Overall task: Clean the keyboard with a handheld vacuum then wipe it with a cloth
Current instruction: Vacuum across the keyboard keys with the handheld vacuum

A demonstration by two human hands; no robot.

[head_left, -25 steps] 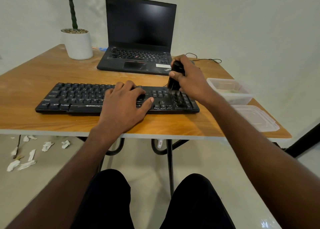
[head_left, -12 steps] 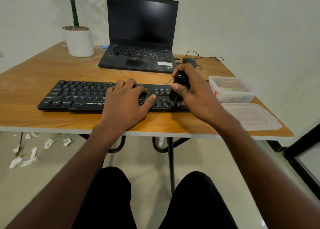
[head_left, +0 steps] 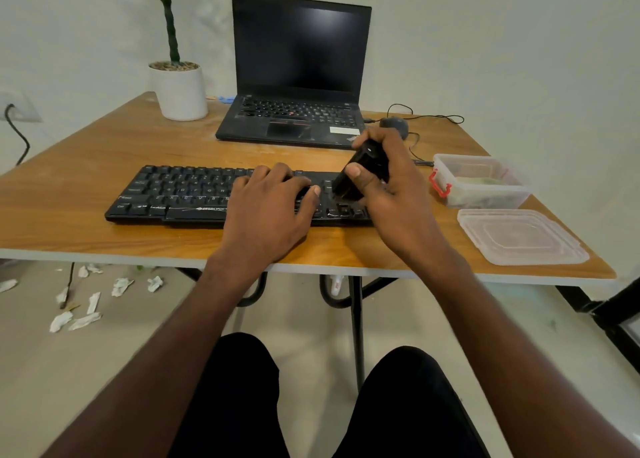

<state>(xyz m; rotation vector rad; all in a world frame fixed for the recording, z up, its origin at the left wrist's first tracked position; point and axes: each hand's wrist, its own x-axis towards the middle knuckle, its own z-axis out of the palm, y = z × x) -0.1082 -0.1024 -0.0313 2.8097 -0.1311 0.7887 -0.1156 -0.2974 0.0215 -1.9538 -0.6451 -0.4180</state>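
Note:
A black keyboard (head_left: 180, 194) lies across the wooden table (head_left: 86, 159) in front of me. My left hand (head_left: 266, 208) rests flat on its middle keys, fingers spread, pinning it down. My right hand (head_left: 391, 187) grips a small black handheld vacuum (head_left: 360, 170), tilted with its nozzle down on the keys near the keyboard's right end. The keyboard's right end is hidden behind my right hand. No cloth shows clearly; something pale lies inside the plastic box.
An open black laptop (head_left: 298, 76) stands behind the keyboard, with a potted plant (head_left: 178, 87) to its left and a mouse (head_left: 394, 123) with cable to its right. A clear plastic box (head_left: 481, 180) and its lid (head_left: 519, 236) sit at the table's right. Paper scraps (head_left: 86, 301) litter the floor.
My right hand has slid the vacuum leftward and toward me along the keyboard's right end. My left hand stays on the keys. The camera view has shifted.

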